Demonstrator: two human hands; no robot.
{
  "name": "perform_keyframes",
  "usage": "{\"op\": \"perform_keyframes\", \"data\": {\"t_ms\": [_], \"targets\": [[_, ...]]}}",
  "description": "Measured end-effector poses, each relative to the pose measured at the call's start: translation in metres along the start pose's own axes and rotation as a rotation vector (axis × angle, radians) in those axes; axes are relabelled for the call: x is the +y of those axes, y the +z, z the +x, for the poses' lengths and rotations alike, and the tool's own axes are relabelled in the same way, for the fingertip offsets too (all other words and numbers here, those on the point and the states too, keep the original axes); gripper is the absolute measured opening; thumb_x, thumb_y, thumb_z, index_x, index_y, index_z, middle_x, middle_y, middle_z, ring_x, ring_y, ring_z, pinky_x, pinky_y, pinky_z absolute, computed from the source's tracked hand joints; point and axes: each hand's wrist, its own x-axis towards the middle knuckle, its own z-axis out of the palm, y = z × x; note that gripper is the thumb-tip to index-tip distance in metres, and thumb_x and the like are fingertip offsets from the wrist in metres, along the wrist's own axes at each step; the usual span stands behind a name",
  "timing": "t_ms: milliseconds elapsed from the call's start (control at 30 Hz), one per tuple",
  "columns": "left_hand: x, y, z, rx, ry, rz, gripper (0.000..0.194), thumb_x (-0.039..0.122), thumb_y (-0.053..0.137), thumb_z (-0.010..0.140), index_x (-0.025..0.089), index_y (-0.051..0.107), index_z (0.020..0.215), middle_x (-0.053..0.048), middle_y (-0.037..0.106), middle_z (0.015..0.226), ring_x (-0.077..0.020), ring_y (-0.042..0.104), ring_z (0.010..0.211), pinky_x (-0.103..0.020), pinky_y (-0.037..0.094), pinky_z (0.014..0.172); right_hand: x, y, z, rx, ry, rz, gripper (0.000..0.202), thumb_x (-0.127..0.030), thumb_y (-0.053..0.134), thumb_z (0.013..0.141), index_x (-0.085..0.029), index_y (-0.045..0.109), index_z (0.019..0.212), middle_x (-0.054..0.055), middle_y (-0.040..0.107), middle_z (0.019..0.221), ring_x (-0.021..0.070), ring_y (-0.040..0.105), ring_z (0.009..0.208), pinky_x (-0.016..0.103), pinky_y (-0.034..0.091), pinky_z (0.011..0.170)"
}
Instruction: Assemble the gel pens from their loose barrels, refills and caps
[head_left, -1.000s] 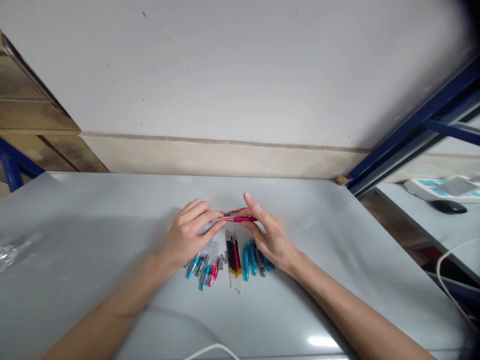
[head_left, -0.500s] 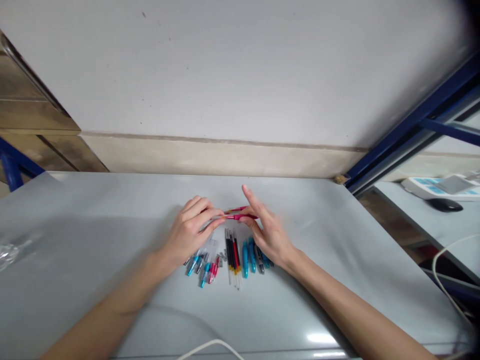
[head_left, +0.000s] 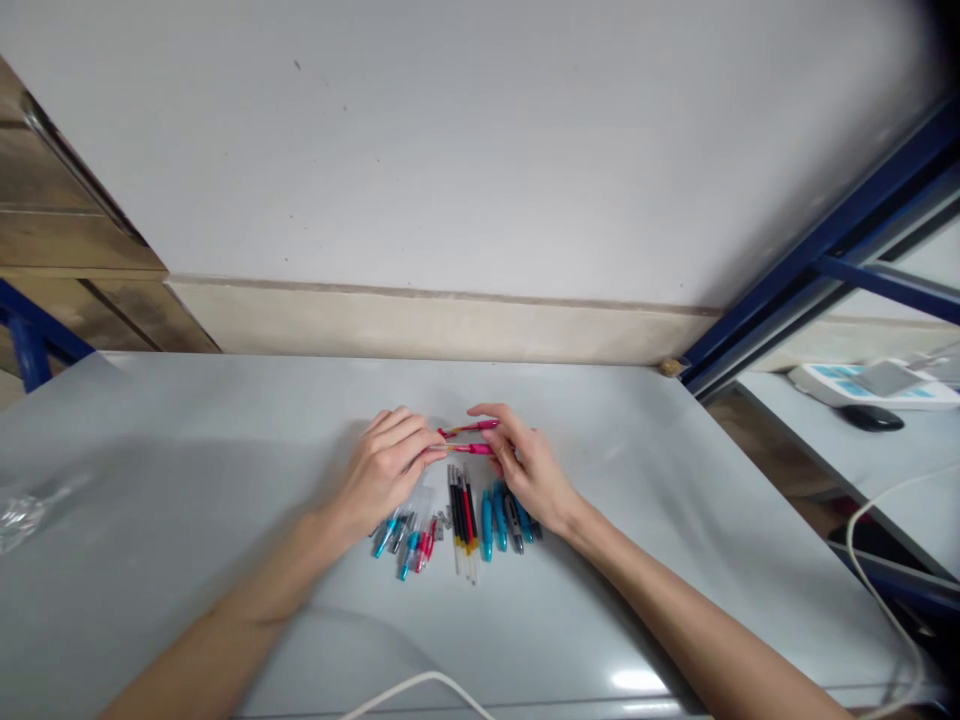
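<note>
Between my hands is a pink pen (head_left: 478,449) with a pink grip section. My left hand (head_left: 384,462) is closed on its left end, and the thumb and fingers of my right hand (head_left: 534,470) pinch the pink grip. Just behind it is a second pink pen (head_left: 469,429), its right end by my right fingers; whether they touch it I cannot tell. In front lie several clear pen barrels with coloured ends (head_left: 409,545), several ink refills (head_left: 463,515) and several blue and dark grip sections (head_left: 501,520). My left fingers partly hide the pen's left end.
The grey table (head_left: 225,450) meets a white wall (head_left: 465,150) at the back. Crumpled clear plastic (head_left: 16,515) lies far left. A white cable (head_left: 427,680) crosses the front edge. Beyond the blue frame (head_left: 810,260), a black mouse (head_left: 870,418) sits on another surface.
My right index finger, raised before, has come down and bent toward the pens. Both hands still hold the pink pen. The whole view has shifted slightly.
</note>
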Motion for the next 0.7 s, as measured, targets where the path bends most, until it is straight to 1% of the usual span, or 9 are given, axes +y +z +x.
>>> {"op": "perform_keyframes", "data": {"t_ms": [67,167,267,333,367,433,533,567,700], "targets": [[0.001,0.000,0.000,0.004,0.018,0.013,0.009,0.017,0.059,0.098,0.017,0.067,0.093,-0.003,0.069,0.085,-0.0184,0.055,0.083,-0.034,0.042,0.076,-0.002,-0.001,0.000,-0.035,0.021,-0.010,0.030,-0.025,0.035,0.106,-0.026,0.056,0.127,-0.004,0.049,0.063,0.0158,0.048,0.056,0.030,0.046,0.062],[0.000,0.000,0.000,-0.011,-0.003,0.012,0.009,0.020,0.060,0.098,0.018,0.067,0.094,-0.003,0.069,0.086,-0.0183,0.056,0.084,-0.035,0.042,0.077,0.000,-0.001,0.002,-0.058,0.016,0.014,0.030,-0.024,0.035,0.107,-0.026,0.057,0.127,-0.003,0.054,0.068,0.0156,0.050,0.059,0.031,0.048,0.065],[-0.002,0.000,-0.001,-0.048,-0.050,-0.002,0.011,0.023,0.059,0.100,0.019,0.068,0.102,-0.003,0.070,0.091,-0.0183,0.056,0.085,-0.035,0.043,0.078,0.006,-0.001,0.003,-0.008,-0.029,0.053,0.026,-0.023,0.044,0.105,-0.025,0.056,0.128,0.000,0.064,0.083,0.0176,0.060,0.076,0.034,0.050,0.079],[-0.003,0.001,-0.002,-0.074,-0.065,-0.019,0.014,0.022,0.055,0.102,0.019,0.069,0.105,-0.003,0.070,0.091,-0.0179,0.055,0.084,-0.035,0.043,0.078,0.009,-0.001,0.003,0.030,-0.056,0.067,0.022,-0.022,0.053,0.102,-0.024,0.060,0.122,0.004,0.069,0.096,0.0195,0.063,0.090,0.036,0.050,0.085],[-0.004,0.001,-0.003,-0.082,-0.068,-0.029,0.016,0.021,0.054,0.102,0.019,0.069,0.104,-0.003,0.070,0.090,-0.0176,0.054,0.084,-0.034,0.042,0.078,0.011,0.000,0.003,0.050,-0.058,0.070,0.020,-0.022,0.056,0.100,-0.024,0.063,0.119,0.005,0.070,0.100,0.0201,0.064,0.092,0.036,0.051,0.086],[-0.005,0.002,-0.004,-0.096,-0.070,-0.048,0.017,0.021,0.053,0.102,0.018,0.070,0.104,-0.003,0.069,0.089,-0.0174,0.053,0.084,-0.034,0.042,0.078,0.013,0.000,0.002,0.097,-0.053,0.071,0.017,-0.022,0.061,0.098,-0.024,0.066,0.114,0.005,0.072,0.103,0.0202,0.065,0.092,0.036,0.051,0.086],[-0.005,0.003,-0.005,-0.124,-0.079,-0.046,0.019,0.023,0.054,0.102,0.019,0.069,0.114,-0.003,0.067,0.090,-0.0177,0.051,0.085,-0.033,0.042,0.078,0.013,0.000,0.001,0.164,-0.046,0.090,0.021,-0.024,0.068,0.094,-0.025,0.066,0.115,0.004,0.074,0.101,0.0203,0.065,0.088,0.037,0.051,0.085],[-0.005,0.003,-0.005,-0.139,-0.085,-0.038,0.019,0.023,0.053,0.102,0.019,0.069,0.113,-0.003,0.065,0.090,-0.0179,0.051,0.085,-0.033,0.041,0.078,0.013,0.000,0.001,0.176,-0.045,0.096,0.023,-0.025,0.069,0.093,-0.025,0.066,0.116,0.004,0.074,0.101,0.0205,0.065,0.087,0.037,0.051,0.085],[-0.005,0.003,-0.004,-0.188,-0.125,-0.033,0.019,0.024,0.051,0.103,0.018,0.069,0.097,-0.004,0.062,0.090,-0.0187,0.052,0.088,-0.034,0.041,0.079,0.010,0.000,0.000,0.199,-0.048,0.081,0.024,-0.027,0.072,0.092,-0.026,0.067,0.115,0.003,0.076,0.102,0.0210,0.067,0.086,0.039,0.050,0.088]]}}
